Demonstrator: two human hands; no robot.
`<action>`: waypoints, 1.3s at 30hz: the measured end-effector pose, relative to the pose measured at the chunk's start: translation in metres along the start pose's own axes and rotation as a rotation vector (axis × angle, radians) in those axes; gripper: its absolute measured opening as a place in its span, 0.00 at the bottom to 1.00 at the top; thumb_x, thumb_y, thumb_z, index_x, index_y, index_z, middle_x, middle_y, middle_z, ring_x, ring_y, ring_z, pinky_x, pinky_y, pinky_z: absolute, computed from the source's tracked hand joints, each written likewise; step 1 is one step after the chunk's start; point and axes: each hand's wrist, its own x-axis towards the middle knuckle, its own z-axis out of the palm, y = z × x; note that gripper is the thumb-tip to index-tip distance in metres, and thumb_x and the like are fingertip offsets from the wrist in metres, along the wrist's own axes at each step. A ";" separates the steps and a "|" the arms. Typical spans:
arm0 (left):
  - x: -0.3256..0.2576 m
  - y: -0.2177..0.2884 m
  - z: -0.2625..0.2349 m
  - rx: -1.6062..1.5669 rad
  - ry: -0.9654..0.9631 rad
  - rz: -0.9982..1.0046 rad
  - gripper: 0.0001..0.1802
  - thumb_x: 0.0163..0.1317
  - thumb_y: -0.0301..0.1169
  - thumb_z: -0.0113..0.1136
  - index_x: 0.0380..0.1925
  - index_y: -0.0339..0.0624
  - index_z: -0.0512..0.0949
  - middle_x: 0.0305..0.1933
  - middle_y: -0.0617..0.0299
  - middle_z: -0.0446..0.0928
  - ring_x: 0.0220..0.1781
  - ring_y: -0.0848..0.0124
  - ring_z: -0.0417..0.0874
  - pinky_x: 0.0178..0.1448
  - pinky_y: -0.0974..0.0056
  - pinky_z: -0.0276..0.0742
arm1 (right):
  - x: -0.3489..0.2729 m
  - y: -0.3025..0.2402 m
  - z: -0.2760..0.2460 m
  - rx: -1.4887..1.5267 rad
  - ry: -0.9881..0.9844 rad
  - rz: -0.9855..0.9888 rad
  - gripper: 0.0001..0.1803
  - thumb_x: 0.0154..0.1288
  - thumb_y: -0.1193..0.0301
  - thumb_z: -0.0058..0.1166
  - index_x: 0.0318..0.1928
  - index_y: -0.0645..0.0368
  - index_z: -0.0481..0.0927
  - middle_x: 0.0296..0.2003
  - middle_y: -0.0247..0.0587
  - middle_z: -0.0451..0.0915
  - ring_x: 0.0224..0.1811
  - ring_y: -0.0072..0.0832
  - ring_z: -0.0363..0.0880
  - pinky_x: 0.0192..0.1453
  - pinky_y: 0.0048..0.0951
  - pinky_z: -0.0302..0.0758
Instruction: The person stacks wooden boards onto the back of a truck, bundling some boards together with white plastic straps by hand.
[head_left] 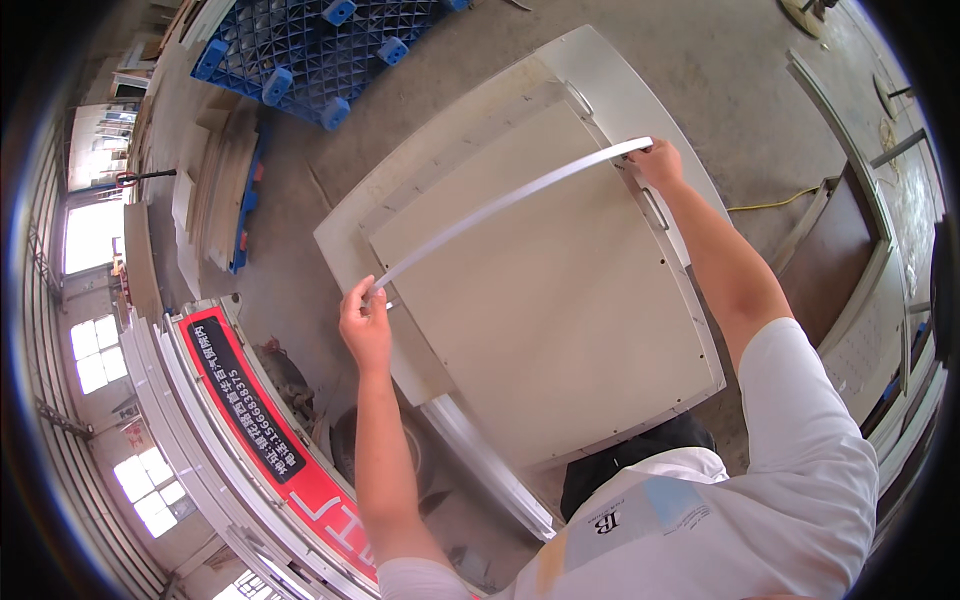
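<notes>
Holding a thin white strip (503,202) by its ends, pinched in the left hand (365,318) and the right hand (656,166), above a beige panel (540,310).

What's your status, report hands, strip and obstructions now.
Left hand and right hand each gripping the white strip near an end. Strip spans across beige panel, contact unclear. Nothing seen blocking strip.

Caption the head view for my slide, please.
Left hand and right hand hold a white strip over a beige panel, a blue pallet beyond.
</notes>
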 end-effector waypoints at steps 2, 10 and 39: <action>0.000 0.007 0.005 -0.030 -0.009 -0.027 0.14 0.66 0.28 0.65 0.51 0.39 0.84 0.46 0.60 0.82 0.43 0.73 0.81 0.43 0.67 0.76 | 0.015 0.029 0.006 0.142 0.089 -0.037 0.12 0.59 0.64 0.63 0.44 0.47 0.91 0.34 0.38 0.89 0.38 0.35 0.87 0.44 0.36 0.80; -0.004 0.011 0.006 0.026 -0.002 -0.005 0.15 0.65 0.27 0.65 0.51 0.38 0.84 0.46 0.59 0.82 0.44 0.71 0.81 0.44 0.67 0.76 | -0.003 -0.001 0.015 0.007 0.066 -0.018 0.13 0.60 0.64 0.60 0.45 0.45 0.90 0.36 0.44 0.88 0.41 0.43 0.86 0.48 0.40 0.81; -0.011 0.012 0.017 0.190 0.017 0.077 0.17 0.62 0.28 0.68 0.52 0.41 0.83 0.50 0.60 0.83 0.53 0.67 0.83 0.49 0.63 0.77 | -0.007 -0.002 -0.006 0.112 -0.147 0.031 0.18 0.58 0.63 0.64 0.49 0.53 0.87 0.40 0.41 0.89 0.41 0.32 0.87 0.47 0.33 0.82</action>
